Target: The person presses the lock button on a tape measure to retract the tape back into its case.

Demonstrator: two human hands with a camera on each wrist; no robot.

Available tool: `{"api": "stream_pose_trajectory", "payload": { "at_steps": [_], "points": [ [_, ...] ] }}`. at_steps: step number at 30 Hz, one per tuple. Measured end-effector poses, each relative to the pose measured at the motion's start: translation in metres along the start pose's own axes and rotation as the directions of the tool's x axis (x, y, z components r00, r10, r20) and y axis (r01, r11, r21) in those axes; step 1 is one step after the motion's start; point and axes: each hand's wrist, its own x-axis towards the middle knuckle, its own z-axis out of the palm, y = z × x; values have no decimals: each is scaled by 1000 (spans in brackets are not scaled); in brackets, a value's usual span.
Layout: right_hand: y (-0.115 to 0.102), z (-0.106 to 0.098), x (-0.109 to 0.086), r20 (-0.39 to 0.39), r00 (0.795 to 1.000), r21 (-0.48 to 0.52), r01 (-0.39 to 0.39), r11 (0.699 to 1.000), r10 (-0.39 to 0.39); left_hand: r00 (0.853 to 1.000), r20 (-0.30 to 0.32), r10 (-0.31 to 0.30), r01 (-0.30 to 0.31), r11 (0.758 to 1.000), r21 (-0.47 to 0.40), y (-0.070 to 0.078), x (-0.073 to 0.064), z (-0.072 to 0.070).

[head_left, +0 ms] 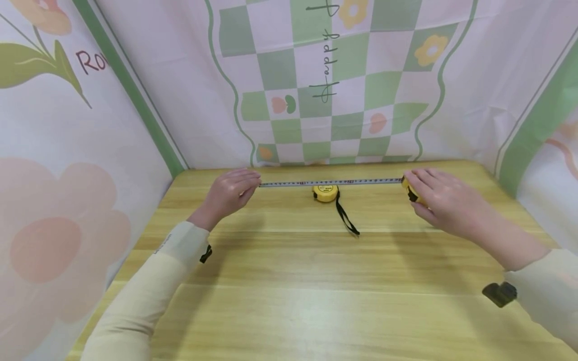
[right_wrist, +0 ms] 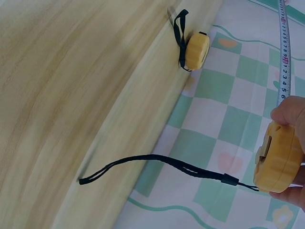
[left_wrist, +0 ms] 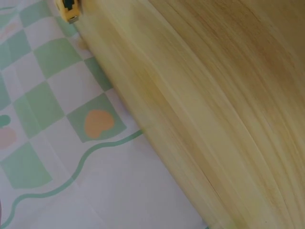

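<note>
My right hand grips a yellow tape measure above the table's back right. Its blade stretches level to my left hand, whose fingertips pinch the end. In the right wrist view, the yellow case sits between thumb and fingers, with a black strap hanging from it. A second yellow tape measure with a black strap lies on the table below the blade. Only a cut-off yellow case appears at the top of the left wrist view; my left hand is not discernible there.
The wooden table reaches back to a hanging green-and-white checked cloth. Patterned cloth also closes off the left side, and more hangs at the right. Dark straps show at both sleeve cuffs.
</note>
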Motion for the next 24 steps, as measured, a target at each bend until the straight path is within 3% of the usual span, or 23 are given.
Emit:
{"api": "stream_pose_trajectory", "payload": {
  "at_steps": [24],
  "points": [
    [-4, 2, 0, 21, 999, 1, -27, 1000, 27, 1000, -19, 13, -13, 1000, -2, 2, 3, 5]
  ]
}}
